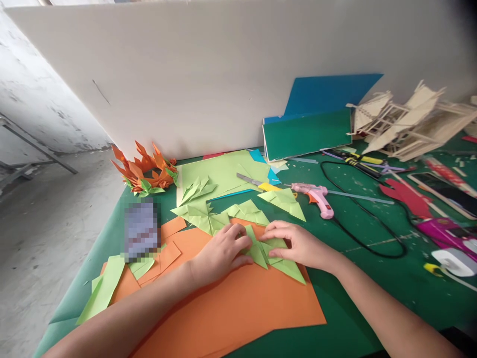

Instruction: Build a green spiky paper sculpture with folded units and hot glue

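My left hand [224, 251] rests with curled fingers on a folded piece of light green paper [257, 251]. From the other side my right hand [296, 243] pinches the same piece, fingers over its top and thumb at its lower side. The paper has pointed, triangular ends, and part of it is hidden by my fingers. Under both hands lies a large orange paper sheet [238, 303]. Just beyond them are other folded green pieces: a spread one [199, 214], a middle one [248, 213] and a triangular one [285, 201].
A pink glue gun [316, 196] with a black cord and a yellow utility knife [266, 187] lie beyond my right hand. At the back left stands an orange paper wreath [145, 171]. A wooden stick model [413, 124] and a phone [447, 191] are at right.
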Tool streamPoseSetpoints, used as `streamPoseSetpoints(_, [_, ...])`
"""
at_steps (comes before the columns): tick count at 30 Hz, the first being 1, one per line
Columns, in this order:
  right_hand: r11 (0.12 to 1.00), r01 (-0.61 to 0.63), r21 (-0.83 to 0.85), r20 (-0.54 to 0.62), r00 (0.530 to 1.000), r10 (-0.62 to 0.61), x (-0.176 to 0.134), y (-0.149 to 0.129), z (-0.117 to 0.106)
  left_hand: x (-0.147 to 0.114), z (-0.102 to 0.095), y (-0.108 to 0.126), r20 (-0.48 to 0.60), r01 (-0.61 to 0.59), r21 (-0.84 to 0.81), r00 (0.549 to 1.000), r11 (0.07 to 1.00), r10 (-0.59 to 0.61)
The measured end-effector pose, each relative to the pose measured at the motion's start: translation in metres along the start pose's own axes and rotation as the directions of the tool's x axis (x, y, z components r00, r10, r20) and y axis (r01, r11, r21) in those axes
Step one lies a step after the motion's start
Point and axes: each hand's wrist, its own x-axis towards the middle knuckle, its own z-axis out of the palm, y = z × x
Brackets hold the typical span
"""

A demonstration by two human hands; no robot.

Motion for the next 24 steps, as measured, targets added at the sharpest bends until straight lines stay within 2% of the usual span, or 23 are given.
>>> streamPoseSetpoints(8, [0.999, 0.028, -0.031, -0.018, 0.999, -0.029, -0.0005, -0.0021, 0.0035, 0.0014, 0.0057, 0.0023, -0.048, 0.071, -0.004, 0.996, 0.997, -0.071])
streamPoseSetpoints(24, [1.000, 0.009, 0.002, -0.029, 1.000, -0.009, 0.0012, 0.0000, 0.0063, 0.0013, 0.0049, 0.0054, -0.032, 0.097, -0.023, 0.995, 0.995, -0.098])
